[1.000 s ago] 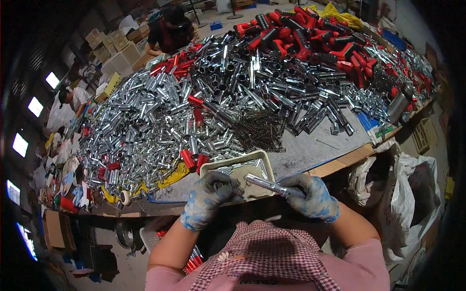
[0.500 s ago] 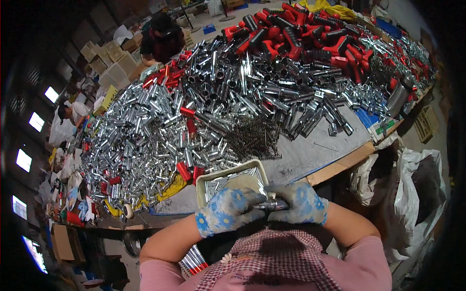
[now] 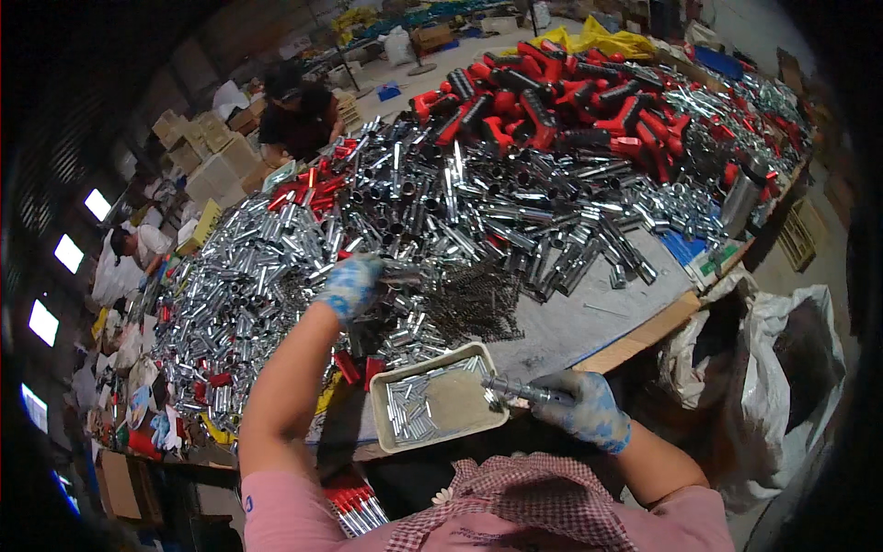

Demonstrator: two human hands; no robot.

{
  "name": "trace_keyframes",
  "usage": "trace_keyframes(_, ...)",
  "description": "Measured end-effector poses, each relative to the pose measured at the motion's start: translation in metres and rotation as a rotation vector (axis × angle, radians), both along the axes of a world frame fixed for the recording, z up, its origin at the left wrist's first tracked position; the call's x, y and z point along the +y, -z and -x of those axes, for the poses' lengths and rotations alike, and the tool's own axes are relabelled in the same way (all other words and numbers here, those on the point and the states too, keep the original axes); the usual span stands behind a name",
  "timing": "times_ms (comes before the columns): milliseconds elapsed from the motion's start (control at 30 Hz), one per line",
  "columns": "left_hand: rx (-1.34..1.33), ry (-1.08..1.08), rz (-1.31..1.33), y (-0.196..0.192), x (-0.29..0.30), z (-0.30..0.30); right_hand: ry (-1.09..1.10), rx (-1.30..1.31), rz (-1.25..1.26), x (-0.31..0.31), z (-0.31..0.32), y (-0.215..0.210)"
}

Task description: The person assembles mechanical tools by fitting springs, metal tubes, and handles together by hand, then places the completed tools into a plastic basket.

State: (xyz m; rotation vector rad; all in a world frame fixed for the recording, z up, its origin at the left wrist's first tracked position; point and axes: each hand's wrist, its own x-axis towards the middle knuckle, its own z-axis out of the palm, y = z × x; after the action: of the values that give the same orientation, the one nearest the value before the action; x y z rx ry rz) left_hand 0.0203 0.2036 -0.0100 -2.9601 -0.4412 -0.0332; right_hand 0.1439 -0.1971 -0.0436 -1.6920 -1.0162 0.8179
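My left hand [image 3: 350, 284], in a blue speckled glove, reaches out over the heap of shiny metal tubes [image 3: 276, 276] and closes around a tube at the edge of the pile. My right hand [image 3: 584, 407], gloved the same, stays near the table's front edge and grips a slim metal rod-shaped part [image 3: 515, 390] that points left over a beige tray [image 3: 460, 405]. Several small metal pins [image 3: 409, 412] lie in the tray's left half. A dark tangle of springs [image 3: 478, 299] lies just beyond the tray.
Red-and-black handles [image 3: 561, 101] are heaped at the far end of the long table. A white plastic sack [image 3: 782, 368] hangs open at my right. Two other people [image 3: 299, 110] work along the far left side near cardboard boxes [image 3: 207, 156].
My hands were together over the tray. Now my left hand has stretched forward into the tube pile while my right hand stays by the tray with the rod.
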Motion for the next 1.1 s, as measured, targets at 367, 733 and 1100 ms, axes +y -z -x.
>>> trace_keyframes(367,-0.095,-0.355,1.159,-0.029,-0.131,0.111,-0.122,-0.056,0.011,0.008,0.019,0.002)
trace_keyframes(733,-0.207,0.116,0.816,0.031,-0.234,0.125,-0.493,-0.305,-0.102,0.012,0.079,0.02)
trace_keyframes(1100,0.031,-0.28,0.492,0.057,-0.171,0.076,-0.306,-0.363,0.07,0.004,0.048,0.024)
